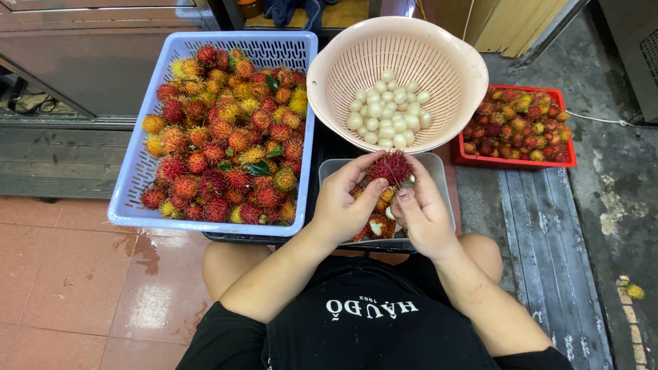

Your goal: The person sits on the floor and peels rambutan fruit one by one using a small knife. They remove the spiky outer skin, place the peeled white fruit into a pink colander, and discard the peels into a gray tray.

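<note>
Rambutan (389,168) in our grasp, right over the grey tub (439,171) of peels, just below the pink colander (452,62). Our left hand (343,202) cups the fruit from the side, thumb laid up against its red, hairy skin; our right hand (421,212) pinches in from the other side, thumbnail pressing at the lower edge. So both sets of fingers are closed on this one fruit, none spare.

We'd judge it light and small, with a leathery rind under soft, bendy spines, so it should not slip. The flesh inside looks wet and tender, going by the pale peeled globes (387,109) heaped in the colander, so squeeze gently; grip around the middle and split the rind there.

Look at the colour: deep red with darker hair tips, a touch of yellow-green near the bottom. To our left, the blue crate (130,192) is piled with whole red and yellow fruit. Far right, on the floor, a red tray (507,162) holds more.
</note>
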